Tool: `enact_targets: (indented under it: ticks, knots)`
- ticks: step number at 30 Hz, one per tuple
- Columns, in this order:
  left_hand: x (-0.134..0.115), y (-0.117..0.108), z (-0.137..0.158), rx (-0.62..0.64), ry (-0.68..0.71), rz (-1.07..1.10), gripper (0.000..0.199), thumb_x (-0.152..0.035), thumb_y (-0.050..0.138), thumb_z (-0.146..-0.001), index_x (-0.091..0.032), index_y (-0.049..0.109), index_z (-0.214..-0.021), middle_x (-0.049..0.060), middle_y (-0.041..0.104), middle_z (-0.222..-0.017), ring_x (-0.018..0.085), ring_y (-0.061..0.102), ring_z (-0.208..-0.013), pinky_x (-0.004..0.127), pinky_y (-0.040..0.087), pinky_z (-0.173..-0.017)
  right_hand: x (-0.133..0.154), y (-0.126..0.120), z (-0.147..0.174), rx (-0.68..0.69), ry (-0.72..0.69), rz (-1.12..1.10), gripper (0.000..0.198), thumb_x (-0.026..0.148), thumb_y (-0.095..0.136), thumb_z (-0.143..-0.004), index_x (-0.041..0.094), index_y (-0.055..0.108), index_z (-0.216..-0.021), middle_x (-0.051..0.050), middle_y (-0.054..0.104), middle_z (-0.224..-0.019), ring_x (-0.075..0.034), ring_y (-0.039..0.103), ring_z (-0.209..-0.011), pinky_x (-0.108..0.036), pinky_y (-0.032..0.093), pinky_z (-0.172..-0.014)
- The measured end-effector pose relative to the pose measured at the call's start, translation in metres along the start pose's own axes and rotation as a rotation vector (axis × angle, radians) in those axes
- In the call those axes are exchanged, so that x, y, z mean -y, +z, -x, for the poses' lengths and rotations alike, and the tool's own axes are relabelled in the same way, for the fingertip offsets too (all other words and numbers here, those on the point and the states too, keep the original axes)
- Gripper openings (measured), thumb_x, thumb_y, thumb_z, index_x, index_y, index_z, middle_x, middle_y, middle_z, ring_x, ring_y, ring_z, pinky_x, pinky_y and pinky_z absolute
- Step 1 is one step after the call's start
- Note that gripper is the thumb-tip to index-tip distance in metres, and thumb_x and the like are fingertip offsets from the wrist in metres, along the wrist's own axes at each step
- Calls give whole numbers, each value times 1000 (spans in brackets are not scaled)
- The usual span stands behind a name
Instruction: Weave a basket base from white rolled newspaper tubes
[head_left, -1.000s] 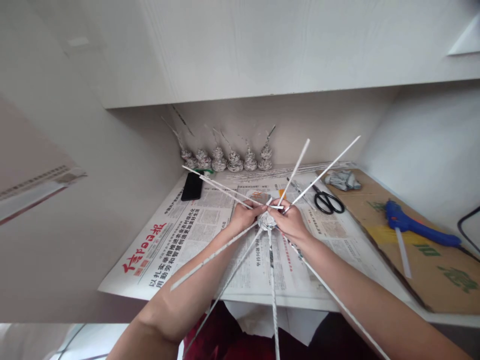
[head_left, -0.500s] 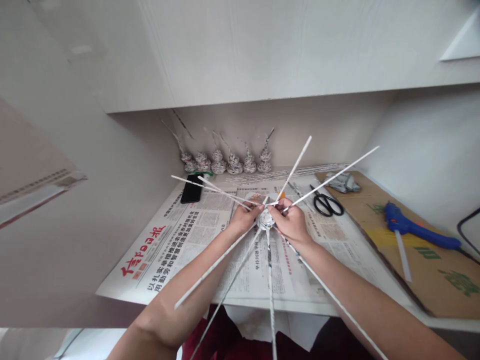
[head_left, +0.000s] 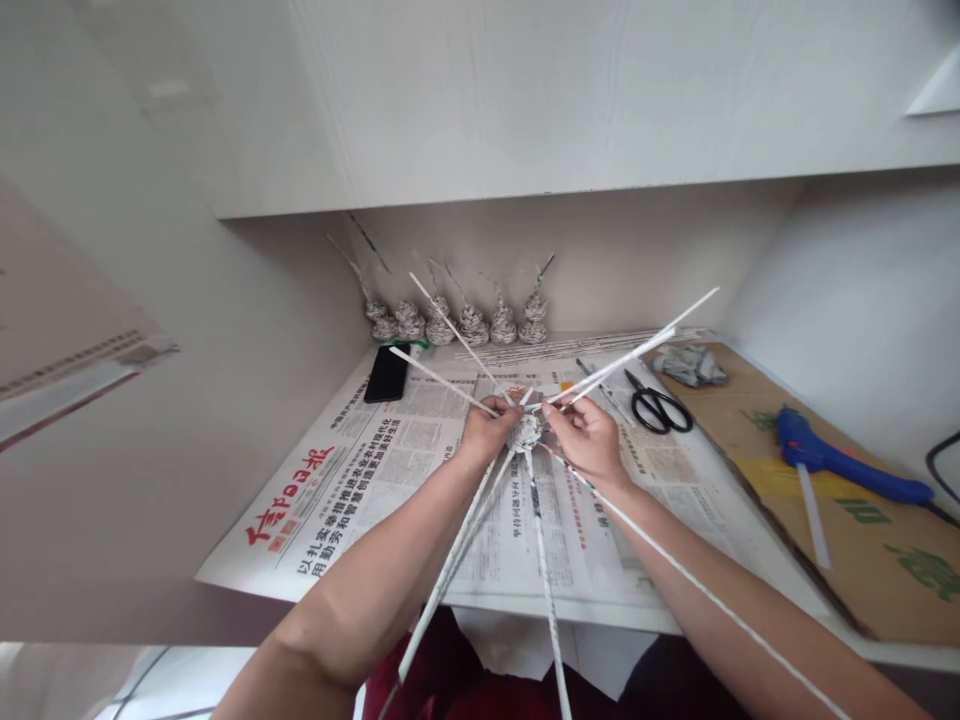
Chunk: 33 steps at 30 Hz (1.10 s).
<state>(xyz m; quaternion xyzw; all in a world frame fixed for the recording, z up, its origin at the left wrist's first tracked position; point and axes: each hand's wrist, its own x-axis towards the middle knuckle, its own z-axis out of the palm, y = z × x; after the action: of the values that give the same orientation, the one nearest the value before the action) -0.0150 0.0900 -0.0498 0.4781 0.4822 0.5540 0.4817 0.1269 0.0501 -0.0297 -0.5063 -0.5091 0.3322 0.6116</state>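
Note:
A small round weave of rolled newspaper (head_left: 525, 432) sits between my hands above the newspaper-covered table, with long white paper sticks radiating from it on all sides. My left hand (head_left: 487, 432) pinches its left edge, thumb on top. At the upper right, my right hand (head_left: 586, 440) has thumb and fingers closed on a paper stick (head_left: 630, 355) that points up and right. Another stick runs close beside that one. Several more paper sticks (head_left: 546, 570) hang toward my lap and over my right forearm.
Several gourd-shaped woven paper pieces (head_left: 472, 325) stand along the back wall, near a black phone (head_left: 387, 374). Loose paper sticks (head_left: 585, 347) lie behind my hands. To the right are black scissors (head_left: 660, 410), crumpled paper (head_left: 688, 365) and a blue glue gun (head_left: 847, 465) on cardboard (head_left: 870, 590).
My right hand has brought the upright stick down to the right, beside the other right-hand stick. One upper-left stick now points more steeply upward, and the weave has turned slightly.

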Motion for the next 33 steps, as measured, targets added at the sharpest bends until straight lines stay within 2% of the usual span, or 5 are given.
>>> enact_targets:
  ticks: [7,11,15,21,33]
  knots:
    - [-6,-1,3,84,4,55,35,-40,84,-53,-15,61,-62,-2,57,-55,9,47,-49,23,36,-52,-6,-3,-2,48,-13,80,41,45,66,-78,17,71,-108,-6,73,-80,-16,63,-62,-27,49,-58]
    - [-8,-1,4,97,-10,77,35,-39,85,-51,-14,62,-62,-1,58,-54,9,48,-49,24,36,-52,-9,-6,-2,68,-30,289,38,45,65,-78,18,73,-103,-6,72,-83,-16,60,-62,-29,49,-61]
    - [-8,-2,5,171,8,74,34,-39,85,-54,-13,64,-63,0,60,-58,10,51,-53,24,38,-56,-10,-9,-5,2,-199,455,28,40,66,-76,20,74,-92,-9,70,-103,-21,64,-84,-32,50,-76]
    - [-4,-1,6,230,24,64,36,-42,84,-56,-14,64,-65,-1,60,-61,10,50,-56,23,38,-57,-5,-11,-5,119,-131,527,22,40,61,-79,22,72,-81,-2,68,-64,-17,59,-58,-27,43,-58]
    - [0,0,5,204,4,90,35,-40,84,-54,-14,62,-63,-1,59,-59,9,49,-54,23,37,-55,-14,-12,-7,191,21,340,28,47,61,-79,20,71,-76,-2,69,-62,-18,62,-57,-26,42,-51]
